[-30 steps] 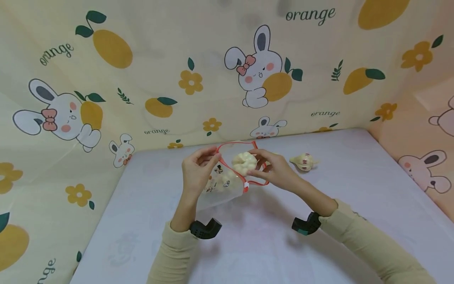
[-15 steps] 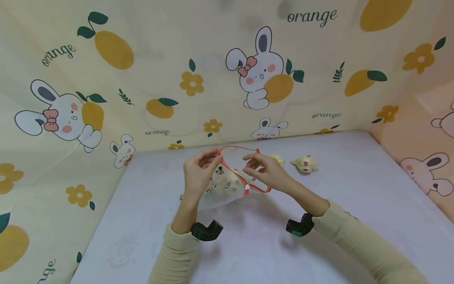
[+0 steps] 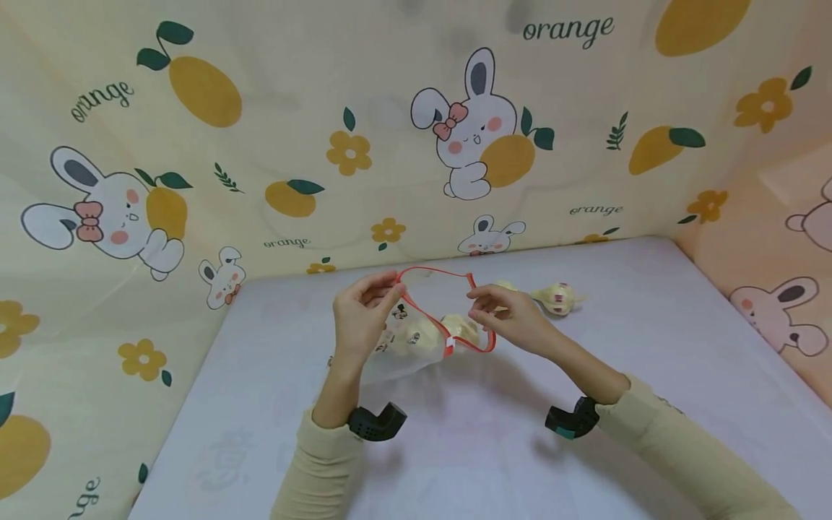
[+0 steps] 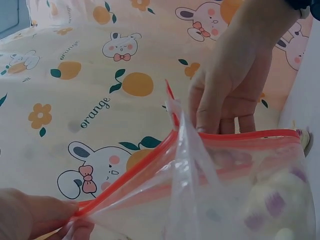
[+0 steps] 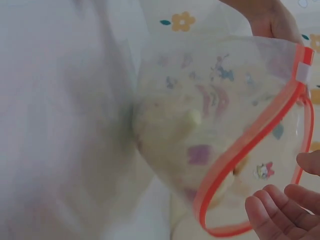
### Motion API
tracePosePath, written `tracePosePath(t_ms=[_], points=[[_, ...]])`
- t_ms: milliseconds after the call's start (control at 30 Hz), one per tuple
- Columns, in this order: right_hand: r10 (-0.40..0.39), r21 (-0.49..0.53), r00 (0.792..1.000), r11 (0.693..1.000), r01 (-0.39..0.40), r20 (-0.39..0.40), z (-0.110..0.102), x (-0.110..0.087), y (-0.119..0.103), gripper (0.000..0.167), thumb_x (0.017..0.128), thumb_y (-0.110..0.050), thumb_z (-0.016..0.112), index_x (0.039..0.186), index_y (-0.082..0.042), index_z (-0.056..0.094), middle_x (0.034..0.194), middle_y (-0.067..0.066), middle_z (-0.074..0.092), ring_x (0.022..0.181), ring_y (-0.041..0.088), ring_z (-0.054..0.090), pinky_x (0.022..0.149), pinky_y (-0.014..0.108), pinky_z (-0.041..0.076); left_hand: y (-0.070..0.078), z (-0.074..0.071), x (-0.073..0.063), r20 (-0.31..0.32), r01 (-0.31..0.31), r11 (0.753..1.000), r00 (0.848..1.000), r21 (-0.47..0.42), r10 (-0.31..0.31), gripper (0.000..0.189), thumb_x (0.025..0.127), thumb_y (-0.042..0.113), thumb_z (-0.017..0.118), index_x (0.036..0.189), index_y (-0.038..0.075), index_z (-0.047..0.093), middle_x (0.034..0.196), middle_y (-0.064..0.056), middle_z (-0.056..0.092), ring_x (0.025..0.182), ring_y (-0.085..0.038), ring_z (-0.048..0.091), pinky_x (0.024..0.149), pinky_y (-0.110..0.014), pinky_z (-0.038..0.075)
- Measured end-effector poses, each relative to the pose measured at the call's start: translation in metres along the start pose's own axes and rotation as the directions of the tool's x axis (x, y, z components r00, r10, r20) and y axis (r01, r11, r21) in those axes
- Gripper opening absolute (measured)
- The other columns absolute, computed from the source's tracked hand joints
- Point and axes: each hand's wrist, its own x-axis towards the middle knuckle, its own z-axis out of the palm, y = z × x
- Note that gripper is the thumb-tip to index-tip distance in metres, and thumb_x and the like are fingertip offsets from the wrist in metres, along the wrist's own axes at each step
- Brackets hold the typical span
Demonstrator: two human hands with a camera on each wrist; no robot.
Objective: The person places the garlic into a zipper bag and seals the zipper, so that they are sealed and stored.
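Observation:
A clear zip bag (image 3: 403,367) with a red zip rim and small printed figures lies on its side, mouth held wide toward the right. My left hand (image 3: 359,318) pinches the rim at its upper left corner. Inside, garlic bulbs (image 3: 460,326) show through the film; in the left wrist view one bulb (image 4: 275,202) has purple patches. Beside the mouth, my right hand (image 3: 511,318) has loosely bent fingers with nothing in them. In the right wrist view its fingers (image 5: 267,207) are spread apart near the red rim. A white slider (image 5: 303,73) sits on the zip.
Behind the right hand, a garlic bulb (image 3: 559,298) lies on the white-covered table (image 3: 448,448). Another bulb (image 3: 505,286) is mostly hidden by that hand. A printed rabbit-and-orange cloth (image 3: 364,87) hangs along the back and sides.
The right hand carried a garlic bulb into the bag's mouth, let go of it, then drew back to the right. The bulb now rests inside. The left hand kept its pinch on the rim.

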Motion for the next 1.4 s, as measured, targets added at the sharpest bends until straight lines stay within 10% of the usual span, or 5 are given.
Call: tracePosePath(t_ms=[1000,1400], points=[[0.005,-0.217,0.993,0.976,-0.030,-0.116,-0.049,-0.017,0.040,0.028,0.089,-0.010,0.068,0.113,0.004,0.063,0.098,0.019,0.073,0.083,0.010,0.066,0.066,0.012,0.053,0.000,-0.001,0.000,0.004,0.016,1.000,1.000,-0.012,-0.016,0.025,0.084,0.001,0.071,0.108,-0.007,0.069,0.103,-0.029,0.070,0.072,0.007,0.062,0.068,-0.007,0.053],[0.046,-0.259,0.987,0.962,-0.085,-0.155,-0.069,-0.012,0.069,0.030,0.087,-0.013,0.070,0.112,0.004,0.064,0.098,0.020,0.072,0.081,-0.013,0.056,0.069,0.007,0.052,0.001,-0.001,0.000,0.002,0.016,1.000,1.000,-0.011,-0.016,0.025,0.084,0.001,0.071,0.107,-0.008,0.069,0.102,-0.030,0.070,0.071,0.008,0.062,0.068,-0.007,0.053]])
